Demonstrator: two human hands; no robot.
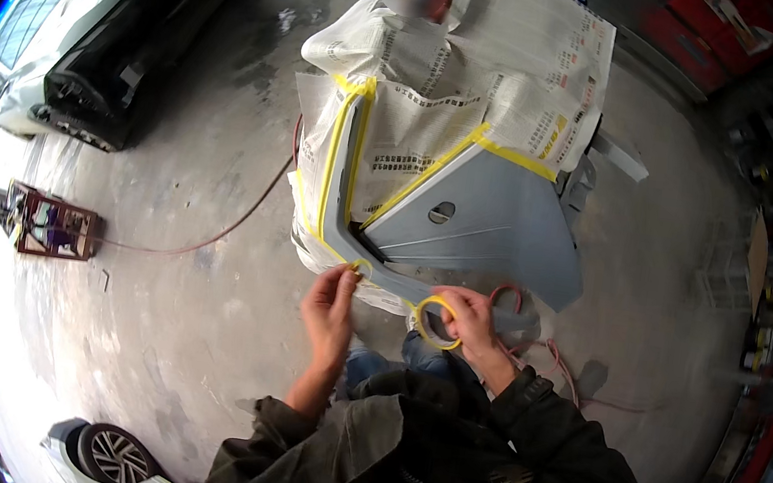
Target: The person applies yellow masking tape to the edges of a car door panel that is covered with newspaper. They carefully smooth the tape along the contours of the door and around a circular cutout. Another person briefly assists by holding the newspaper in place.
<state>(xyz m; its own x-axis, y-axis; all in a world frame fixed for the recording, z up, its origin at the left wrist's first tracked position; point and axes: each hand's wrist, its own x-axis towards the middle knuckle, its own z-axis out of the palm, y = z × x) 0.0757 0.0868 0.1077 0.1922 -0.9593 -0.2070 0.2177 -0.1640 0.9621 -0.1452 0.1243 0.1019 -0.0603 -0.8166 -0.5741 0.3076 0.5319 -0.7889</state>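
In front of me is a grey car body panel point(501, 233) with a curved pillar frame, partly covered by printed masking paper point(540, 61). Strips of yellow masking tape point(517, 158) hold the paper along its edges. My right hand point(472, 325) grips a roll of yellow masking tape point(437, 344) beside the panel's near edge. My left hand point(330, 308) has its fingers pinched on a short yellow piece of tape point(362, 265), close to the frame's lower bend. Whether that piece still joins the roll, I cannot tell.
A red hose point(241, 221) runs across the concrete floor from a reddish crate point(59, 227) on the left. More hose lies right of my feet. A car point(131, 18) stands far left, another car's wheel point(117, 456) lower left. Shelving lines the right; a person is at the top.
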